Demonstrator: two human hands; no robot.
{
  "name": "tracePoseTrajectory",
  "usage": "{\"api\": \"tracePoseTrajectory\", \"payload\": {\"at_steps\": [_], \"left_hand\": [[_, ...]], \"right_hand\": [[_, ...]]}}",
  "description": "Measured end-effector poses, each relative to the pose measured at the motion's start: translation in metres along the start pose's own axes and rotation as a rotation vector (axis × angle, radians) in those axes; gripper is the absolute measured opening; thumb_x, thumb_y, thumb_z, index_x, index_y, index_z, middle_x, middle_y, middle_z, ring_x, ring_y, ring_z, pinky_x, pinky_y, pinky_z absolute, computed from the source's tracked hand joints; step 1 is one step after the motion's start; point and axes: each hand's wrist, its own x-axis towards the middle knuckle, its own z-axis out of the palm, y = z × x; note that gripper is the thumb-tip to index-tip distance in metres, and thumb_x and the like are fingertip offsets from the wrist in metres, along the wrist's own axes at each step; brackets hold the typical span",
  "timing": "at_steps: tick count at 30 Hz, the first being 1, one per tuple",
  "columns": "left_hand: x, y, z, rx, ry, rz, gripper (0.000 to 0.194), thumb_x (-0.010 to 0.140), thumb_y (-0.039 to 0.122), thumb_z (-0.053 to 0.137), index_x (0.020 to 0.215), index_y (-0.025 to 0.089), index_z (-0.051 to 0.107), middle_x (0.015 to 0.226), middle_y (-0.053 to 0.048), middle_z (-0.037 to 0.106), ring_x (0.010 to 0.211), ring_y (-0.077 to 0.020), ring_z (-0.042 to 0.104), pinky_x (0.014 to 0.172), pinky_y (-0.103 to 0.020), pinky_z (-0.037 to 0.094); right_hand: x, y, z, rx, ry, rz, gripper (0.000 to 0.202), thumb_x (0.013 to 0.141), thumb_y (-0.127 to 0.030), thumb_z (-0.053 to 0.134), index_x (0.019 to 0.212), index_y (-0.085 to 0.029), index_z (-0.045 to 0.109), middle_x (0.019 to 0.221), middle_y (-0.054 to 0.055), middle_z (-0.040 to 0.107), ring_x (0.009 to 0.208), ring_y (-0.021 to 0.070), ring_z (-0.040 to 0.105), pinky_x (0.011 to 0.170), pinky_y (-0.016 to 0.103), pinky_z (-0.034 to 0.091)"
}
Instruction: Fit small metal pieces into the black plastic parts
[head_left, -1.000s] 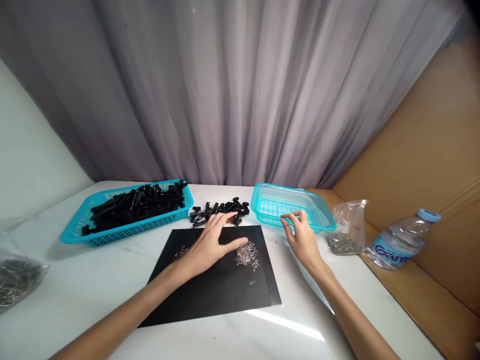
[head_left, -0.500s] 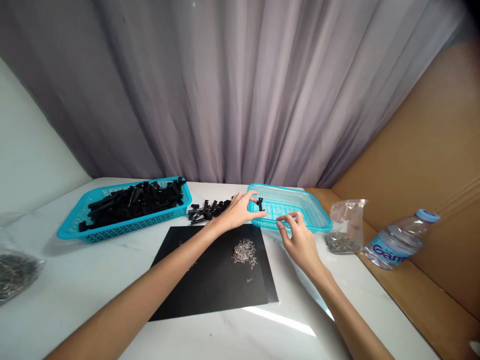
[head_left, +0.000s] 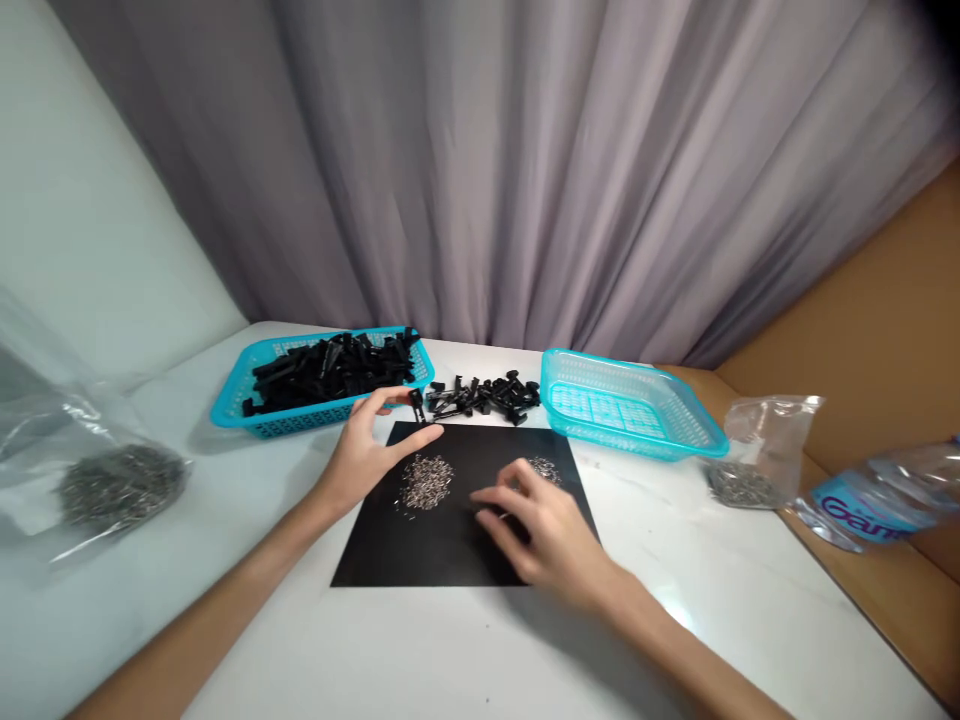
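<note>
A small black plastic part (head_left: 418, 404) is pinched between the thumb and fingertips of my left hand (head_left: 367, 448), above the far left edge of the black mat (head_left: 442, 555). Under that hand's thumb side lies a pile of tiny metal pins (head_left: 427, 483) on the mat. My right hand (head_left: 551, 530) hovers low over the mat between the two pin piles, thumb and index finger drawn close together. Whether a pin sits between those fingertips is too small to make out. Behind this hand, a second pin pile (head_left: 544, 468) is partly hidden.
Loose black plastic parts (head_left: 487, 396) lie behind the mat. A blue basket (head_left: 262, 420) heaped with similar parts is at left, another blue basket (head_left: 634, 440) at right. Bags of metal pins (head_left: 124, 490) (head_left: 750, 485) stand on both sides. A water bottle (head_left: 877, 500) lies tilted at far right.
Both hands have moved left from beside the right basket, the left still with the black plastic part. My right hand is now over the mat. The view has shifted, showing more at left.
</note>
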Motion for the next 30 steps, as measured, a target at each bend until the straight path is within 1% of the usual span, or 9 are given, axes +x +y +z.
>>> {"api": "tracePoseTrajectory", "payload": {"at_steps": [3, 7, 9, 11, 14, 19, 23, 26, 30], "left_hand": [[-0.003, -0.007, 0.002, -0.043, 0.073, 0.054, 0.053, 0.076, 0.054, 0.081, 0.116, 0.024, 0.062, 0.121, -0.005, 0.067, 0.12, -0.027, 0.058, 0.108, -0.044, 0.045], [-0.007, -0.009, 0.008, -0.056, 0.091, 0.088, 0.052, 0.075, 0.049, 0.083, 0.116, 0.025, 0.063, 0.12, -0.004, 0.067, 0.119, -0.0262, 0.056, 0.105, -0.043, 0.047], [-0.011, -0.01, 0.011, -0.044, 0.066, 0.105, 0.05, 0.076, 0.046, 0.084, 0.116, 0.025, 0.063, 0.119, -0.004, 0.067, 0.118, -0.0262, 0.055, 0.105, -0.044, 0.046], [-0.014, -0.012, 0.013, -0.039, 0.047, 0.124, 0.051, 0.076, 0.045, 0.085, 0.118, 0.025, 0.062, 0.12, -0.005, 0.066, 0.119, -0.0261, 0.055, 0.106, -0.045, 0.046], [-0.018, -0.014, 0.016, -0.026, 0.013, 0.177, 0.055, 0.076, 0.046, 0.085, 0.121, 0.024, 0.06, 0.12, -0.006, 0.065, 0.119, -0.0263, 0.055, 0.105, -0.045, 0.047], [-0.026, -0.009, 0.021, -0.002, -0.121, 0.328, 0.061, 0.074, 0.044, 0.088, 0.122, 0.023, 0.058, 0.122, -0.007, 0.064, 0.121, -0.0278, 0.055, 0.107, -0.047, 0.047], [-0.032, -0.002, 0.024, -0.018, -0.258, 0.413, 0.062, 0.076, 0.04, 0.087, 0.127, 0.025, 0.055, 0.129, -0.007, 0.061, 0.125, -0.0267, 0.055, 0.109, -0.045, 0.047], [-0.036, 0.002, 0.026, 0.008, -0.308, 0.457, 0.062, 0.077, 0.037, 0.086, 0.129, 0.025, 0.054, 0.129, -0.008, 0.06, 0.125, -0.0267, 0.056, 0.108, -0.045, 0.048], [-0.037, 0.004, 0.026, 0.034, -0.316, 0.513, 0.061, 0.079, 0.037, 0.085, 0.13, 0.025, 0.054, 0.128, -0.008, 0.061, 0.123, -0.026, 0.057, 0.108, -0.045, 0.048]], "right_hand": [[0.012, -0.031, 0.026, -0.099, -0.145, -0.111, 0.039, 0.104, -0.031, 0.05, 0.141, -0.022, 0.061, 0.115, 0.012, 0.059, 0.082, 0.0204, 0.064, 0.071, 0.037, 0.057], [0.018, -0.043, 0.05, -0.184, -0.197, -0.181, 0.042, 0.105, -0.032, 0.05, 0.144, -0.018, 0.058, 0.113, 0.013, 0.06, 0.086, 0.0224, 0.064, 0.073, 0.038, 0.057], [0.017, -0.041, 0.057, -0.184, -0.155, -0.161, 0.035, 0.105, -0.029, 0.051, 0.136, -0.018, 0.063, 0.112, 0.012, 0.063, 0.082, 0.0206, 0.065, 0.07, 0.035, 0.056], [0.015, -0.037, 0.059, -0.165, -0.082, -0.143, 0.023, 0.104, -0.023, 0.051, 0.116, -0.018, 0.07, 0.104, 0.009, 0.066, 0.077, 0.0186, 0.064, 0.067, 0.032, 0.052], [0.013, -0.028, 0.051, -0.081, -0.005, -0.116, 0.021, 0.103, -0.016, 0.05, 0.094, -0.019, 0.068, 0.086, 0.004, 0.068, 0.072, 0.0171, 0.062, 0.066, 0.03, 0.048], [0.008, -0.01, 0.017, 0.198, 0.059, 0.144, 0.013, 0.1, -0.021, 0.058, 0.095, -0.02, 0.07, 0.086, 0.002, 0.068, 0.063, 0.013, 0.055, 0.061, 0.027, 0.044], [0.003, 0.002, 0.0, 0.309, 0.067, 0.297, 0.016, 0.096, -0.03, 0.064, 0.091, -0.021, 0.076, 0.082, 0.002, 0.069, 0.062, 0.0132, 0.052, 0.058, 0.027, 0.04], [0.002, 0.007, -0.006, 0.346, 0.05, 0.342, 0.017, 0.095, -0.03, 0.063, 0.098, -0.021, 0.077, 0.083, 0.003, 0.069, 0.061, 0.0135, 0.052, 0.057, 0.027, 0.04], [0.002, 0.014, -0.01, 0.334, 0.01, 0.336, 0.019, 0.096, -0.027, 0.059, 0.099, -0.022, 0.077, 0.093, 0.005, 0.072, 0.073, 0.0159, 0.061, 0.065, 0.028, 0.044]]}}
